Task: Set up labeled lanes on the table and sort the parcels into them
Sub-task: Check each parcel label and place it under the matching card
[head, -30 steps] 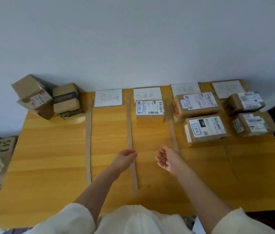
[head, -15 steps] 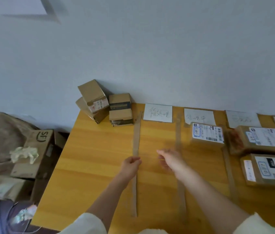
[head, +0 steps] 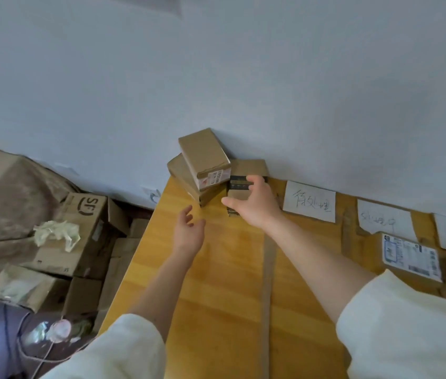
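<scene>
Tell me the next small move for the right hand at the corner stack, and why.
Probably close the right hand on the black-banded parcel and lift it. Its spread fingers already reach over that parcel, but no firm grip shows; the left hand hovers open, and the lane under the first paper label looks empty.

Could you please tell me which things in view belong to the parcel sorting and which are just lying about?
Part of the job:
- stacked parcels under the right hand
- tilted parcels
- left hand
- lane labels
- cardboard strip
- sorted parcel

Lying about:
- SF carton on the floor
- crumpled paper
</scene>
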Demonstrator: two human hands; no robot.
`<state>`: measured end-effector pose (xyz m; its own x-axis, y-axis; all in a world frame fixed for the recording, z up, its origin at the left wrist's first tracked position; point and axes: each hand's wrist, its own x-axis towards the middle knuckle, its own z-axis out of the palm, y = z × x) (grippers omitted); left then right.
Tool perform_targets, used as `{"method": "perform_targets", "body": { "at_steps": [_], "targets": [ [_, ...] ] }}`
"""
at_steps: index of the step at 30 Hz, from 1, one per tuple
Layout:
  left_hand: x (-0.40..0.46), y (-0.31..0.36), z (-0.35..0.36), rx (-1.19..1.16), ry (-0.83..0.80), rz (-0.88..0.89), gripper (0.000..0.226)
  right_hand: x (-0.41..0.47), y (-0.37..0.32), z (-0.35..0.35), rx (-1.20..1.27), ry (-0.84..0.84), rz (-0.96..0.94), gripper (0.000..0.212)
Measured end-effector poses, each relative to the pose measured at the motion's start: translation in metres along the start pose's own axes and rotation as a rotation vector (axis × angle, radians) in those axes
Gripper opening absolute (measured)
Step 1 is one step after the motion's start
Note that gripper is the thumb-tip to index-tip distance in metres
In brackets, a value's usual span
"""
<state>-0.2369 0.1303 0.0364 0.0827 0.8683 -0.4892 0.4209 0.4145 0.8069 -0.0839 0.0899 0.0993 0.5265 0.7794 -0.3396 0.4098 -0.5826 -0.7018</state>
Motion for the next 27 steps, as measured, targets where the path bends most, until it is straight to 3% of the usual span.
{"method": "perform_targets", "body": {
  "at_steps": [8,15,22,27],
  "targets": [
    [0.048,0.022,-0.004,0.169,-0.041,0.194,0.058,0.053,-0.046,0.034,-0.149,0.075,-0.093,0.11],
    [0.056,0.018,-0.002,0.162,-0.075,0.181,0.057,0.072,-0.053,0.053,-0.187,0.086,-0.039,0.11],
    [0.057,0.017,-0.004,0.1,-0.128,0.087,0.052,0.068,-0.046,0.047,-0.047,0.093,-0.068,0.1],
    [0.04,0.031,-0.009,-0.033,-0.033,0.072,0.046,0.046,-0.037,0.025,0.15,0.113,-0.142,0.096]
  ]
}}
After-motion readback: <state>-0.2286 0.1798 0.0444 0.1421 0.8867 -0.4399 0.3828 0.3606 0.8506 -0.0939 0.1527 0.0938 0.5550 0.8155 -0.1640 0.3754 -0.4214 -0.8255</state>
